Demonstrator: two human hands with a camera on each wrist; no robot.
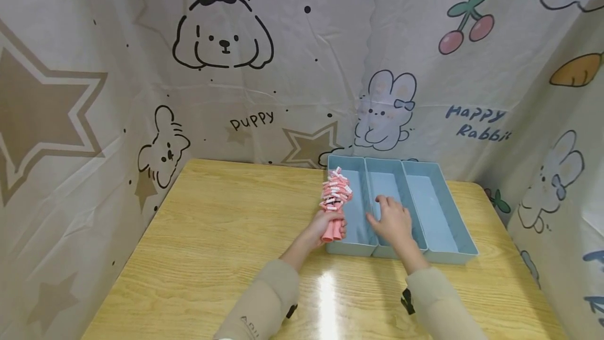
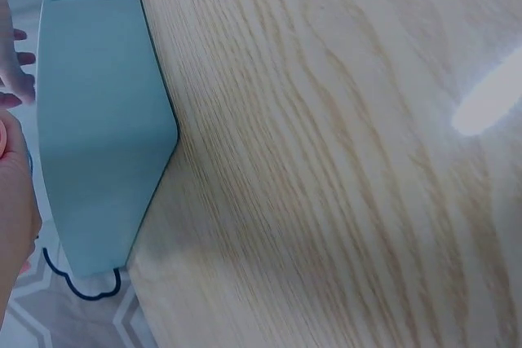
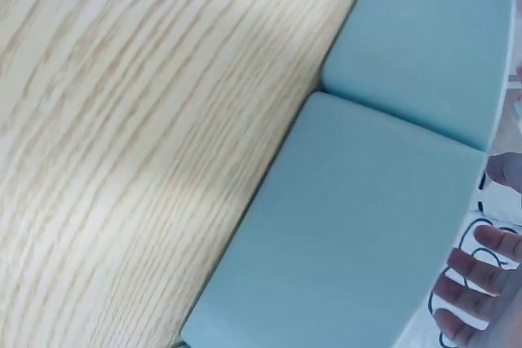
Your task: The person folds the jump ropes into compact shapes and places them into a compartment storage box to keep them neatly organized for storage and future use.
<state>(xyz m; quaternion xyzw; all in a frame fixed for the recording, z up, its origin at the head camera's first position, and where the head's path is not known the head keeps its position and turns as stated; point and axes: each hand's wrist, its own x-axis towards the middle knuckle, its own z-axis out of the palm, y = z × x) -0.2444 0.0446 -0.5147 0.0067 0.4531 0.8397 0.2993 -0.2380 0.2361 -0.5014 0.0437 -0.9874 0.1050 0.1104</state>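
A bundled beaded jump rope (image 1: pixel 337 189) with two pink handles and pink-and-white beads stands out over the left side of the left light-blue tray (image 1: pixel 351 250). My left hand (image 1: pixel 322 225) grips it round the handles, beads pointing away from me. Over the middle tray (image 1: pixel 388 252) my right hand (image 1: pixel 395 220) hovers with loosely bent, spread fingers and holds nothing. In the left wrist view, part of the left hand (image 2: pixel 16 209) and a sliver of pink show at the edge. The right hand's fingers (image 3: pixel 473 291) appear beyond the tray wall in the right wrist view.
The right tray (image 1: pixel 445 258) adjoins the other two, all on a wooden table (image 1: pixel 226 224). Behind the table hangs a printed cloth (image 1: pixel 302 67) with cartoon animals; it also runs along both sides. A light reflection lies near the front.
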